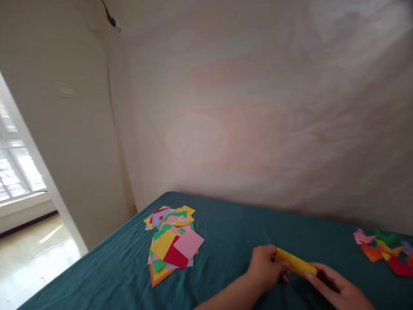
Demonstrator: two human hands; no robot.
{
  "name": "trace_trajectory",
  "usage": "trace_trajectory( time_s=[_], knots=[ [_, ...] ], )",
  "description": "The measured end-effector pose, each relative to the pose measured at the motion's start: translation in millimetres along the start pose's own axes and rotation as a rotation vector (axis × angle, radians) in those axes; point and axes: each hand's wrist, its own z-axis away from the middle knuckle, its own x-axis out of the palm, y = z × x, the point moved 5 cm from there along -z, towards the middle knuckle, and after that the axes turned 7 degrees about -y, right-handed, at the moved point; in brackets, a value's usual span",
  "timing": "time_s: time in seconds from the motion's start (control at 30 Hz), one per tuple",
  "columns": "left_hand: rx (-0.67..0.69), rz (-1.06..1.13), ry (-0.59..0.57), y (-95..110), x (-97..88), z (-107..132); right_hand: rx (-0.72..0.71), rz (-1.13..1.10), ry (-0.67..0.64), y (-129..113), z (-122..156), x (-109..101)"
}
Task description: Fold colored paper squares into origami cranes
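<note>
A folded strip of yellow paper (295, 261) is held between my two hands, low on the right side of the head view. My left hand (266, 266) pinches its left end, fingers curled around the edge. At the other end, my right hand (338, 286) grips the paper between thumb and fingers. The strip slants down to the right, just above the teal cloth (226, 241). Part of my right hand runs past the bottom of the view.
Loose coloured paper squares (176, 241) lie in a spread pile on the left of the cloth. Several folded paper shapes (383, 252) sit at the far right. A pale wall covering (241, 129) rises behind the table; a window (19, 159) is at far left.
</note>
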Motion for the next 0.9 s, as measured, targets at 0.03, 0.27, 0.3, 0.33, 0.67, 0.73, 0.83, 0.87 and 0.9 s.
trace_trajectory(
  time_s=[0.03,0.27,0.3,0.33,0.67,0.73,0.83,0.87,0.9],
  knots=[
    [0.016,0.001,-0.024,0,1.7,0,-0.009,0.015,0.013,-5,2,-1],
    [-0.073,0.428,-0.070,3,9.3,4,-0.169,0.242,0.259,-32,14,-8],
    [-0.090,0.482,-0.114,5,14.1,7,-0.224,0.266,0.262,-37,16,-6],
    [-0.096,0.511,-0.137,8,18.1,9,-0.268,0.283,0.237,-42,17,-2],
    [0.041,0.303,-0.082,20,21.2,9,-0.213,0.059,0.002,-53,21,11],
    [0.063,0.246,-0.142,20,24.0,7,-0.154,-0.060,-0.013,-46,17,8],
    [0.101,0.192,-0.197,15,29.7,6,-0.124,-0.164,-0.034,-37,13,5],
    [0.113,0.179,-0.195,13,30.7,7,-0.113,-0.170,-0.037,-35,13,4],
    [0.127,0.165,-0.182,11,30.8,7,-0.091,-0.156,-0.030,-32,13,3]
  ],
)
